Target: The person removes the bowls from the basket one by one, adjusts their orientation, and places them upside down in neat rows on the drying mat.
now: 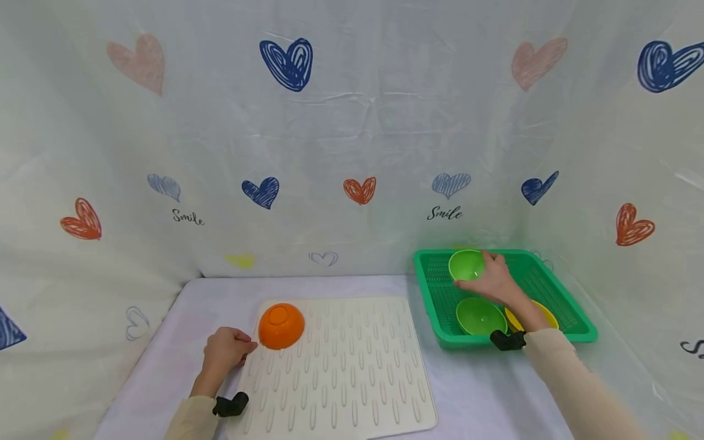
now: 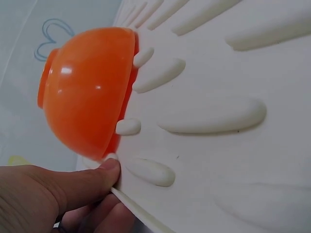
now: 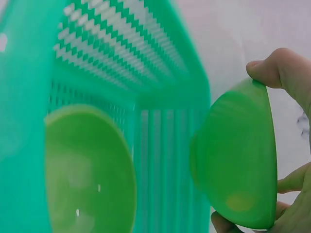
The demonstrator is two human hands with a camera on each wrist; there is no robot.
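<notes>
My right hand (image 1: 494, 282) grips a light green bowl (image 3: 238, 155) by its rim, over the green basket (image 1: 566, 299). Inside the basket sit a second green bowl (image 1: 480, 316) and a yellow bowl (image 1: 541, 313), the latter partly covered by my forearm. My left hand (image 1: 227, 351) pinches the left edge of a white ridged mat (image 1: 352, 373), thumb on top and fingers beneath. Just beside that thumb, an orange bowl (image 2: 90, 92) lies upside down on the mat's back left corner.
A white cloth (image 1: 467, 391) covers the table. Behind and at the sides hangs a pale curtain (image 1: 319, 134) printed with hearts. The basket's raised rim stands right of the mat, close to the back curtain.
</notes>
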